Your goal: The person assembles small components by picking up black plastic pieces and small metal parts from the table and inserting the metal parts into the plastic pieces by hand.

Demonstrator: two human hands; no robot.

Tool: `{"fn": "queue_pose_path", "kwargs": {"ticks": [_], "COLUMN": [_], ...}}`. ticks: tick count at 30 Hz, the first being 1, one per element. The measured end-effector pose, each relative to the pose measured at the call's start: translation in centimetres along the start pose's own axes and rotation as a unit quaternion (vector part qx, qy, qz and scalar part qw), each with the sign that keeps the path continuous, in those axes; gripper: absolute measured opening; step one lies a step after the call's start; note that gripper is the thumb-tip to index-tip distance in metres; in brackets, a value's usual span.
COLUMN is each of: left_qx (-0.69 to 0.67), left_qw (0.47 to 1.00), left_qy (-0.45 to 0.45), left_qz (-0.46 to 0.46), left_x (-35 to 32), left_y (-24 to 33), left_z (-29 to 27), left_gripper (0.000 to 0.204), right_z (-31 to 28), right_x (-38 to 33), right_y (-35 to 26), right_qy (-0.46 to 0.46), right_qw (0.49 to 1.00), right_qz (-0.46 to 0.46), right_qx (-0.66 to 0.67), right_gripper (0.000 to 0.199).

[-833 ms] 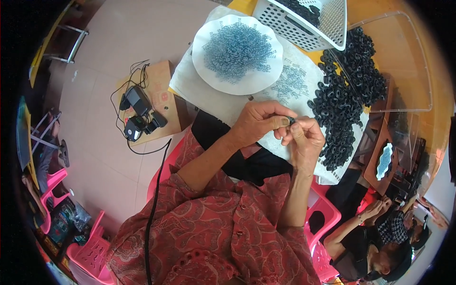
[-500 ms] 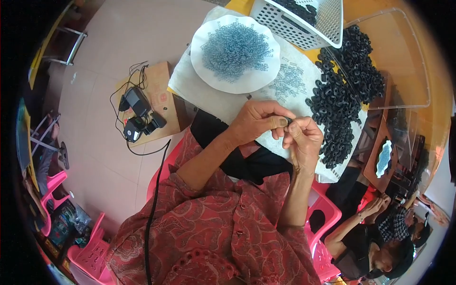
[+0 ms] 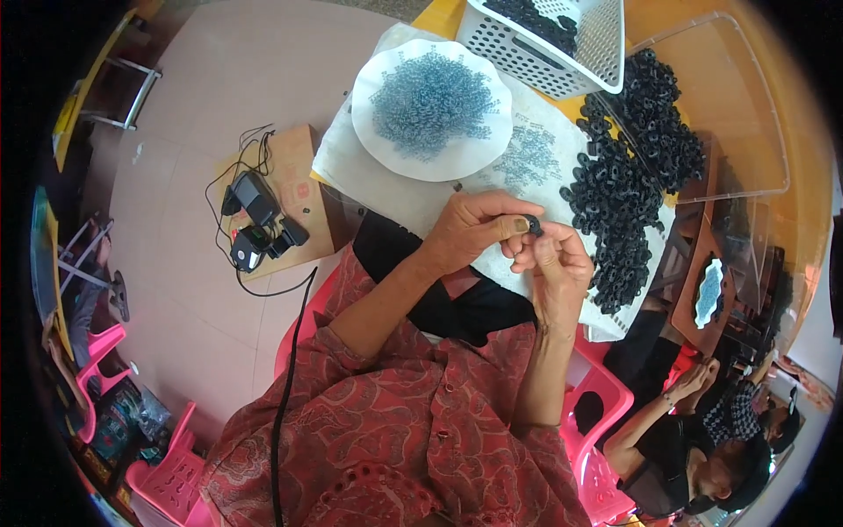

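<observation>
Between the thumb and forefinger of my left hand [image 3: 470, 230] is a small black plastic part [image 3: 535, 225]. My right hand [image 3: 565, 268] is closed in a pinch just beside it; whatever its fingertips hold is too small to make out. Beyond my hands, a white wavy-rimmed plate [image 3: 369, 145] carries a heap of small blue-grey pieces [image 3: 432, 98] that look like tiny springs. More of these lie loose [image 3: 529, 156] on the pale cloth [image 3: 342, 162]. To the right spreads a large pile of similar black parts [image 3: 615, 189].
At the far side stands a white perforated basket [image 3: 518, 61] with black parts inside. A clear plastic tray [image 3: 746, 105] lies right of the pile. On the left, a cardboard box [image 3: 307, 198] bears black devices and cables. Another person [image 3: 667, 448] sits at right, near pink chairs [image 3: 601, 413].
My right fingertips have drawn slightly down from the black part, so more of it shows in my left pinch. The view has shifted a little.
</observation>
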State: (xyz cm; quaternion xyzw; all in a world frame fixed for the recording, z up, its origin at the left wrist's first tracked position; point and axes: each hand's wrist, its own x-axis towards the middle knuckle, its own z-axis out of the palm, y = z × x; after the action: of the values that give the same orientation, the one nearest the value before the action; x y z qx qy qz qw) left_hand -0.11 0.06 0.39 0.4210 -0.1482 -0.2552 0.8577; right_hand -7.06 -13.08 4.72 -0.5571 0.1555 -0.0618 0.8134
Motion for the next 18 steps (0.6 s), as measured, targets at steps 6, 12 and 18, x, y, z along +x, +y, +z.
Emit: {"fn": "queue_pose_path", "kwargs": {"ticks": [6,12,18], "left_qx": [-0.023,-0.049,-0.048], "left_qw": [1.000,0.998,0.997], "left_qy": [0.018,0.045,0.053], "left_qz": [0.000,-0.021,-0.016], "left_x": [0.0,0.1,0.1], "left_y": [-0.2,-0.2,-0.4], "left_z": [0.0,0.1,0.0], "left_gripper": [0.020,0.024,0.028], "right_z": [0.2,1.0,1.6], "right_x": [0.1,0.7,2.8], "right_y": [0.0,-0.8,-2.7], "right_qy": [0.023,0.045,0.063], "right_qw": [0.996,0.991,0.982], "right_qz": [-0.016,-0.014,-0.027], "right_qx": [-0.081,-0.126,-0.179], "right_gripper": [0.009,0.008,0.009]}}
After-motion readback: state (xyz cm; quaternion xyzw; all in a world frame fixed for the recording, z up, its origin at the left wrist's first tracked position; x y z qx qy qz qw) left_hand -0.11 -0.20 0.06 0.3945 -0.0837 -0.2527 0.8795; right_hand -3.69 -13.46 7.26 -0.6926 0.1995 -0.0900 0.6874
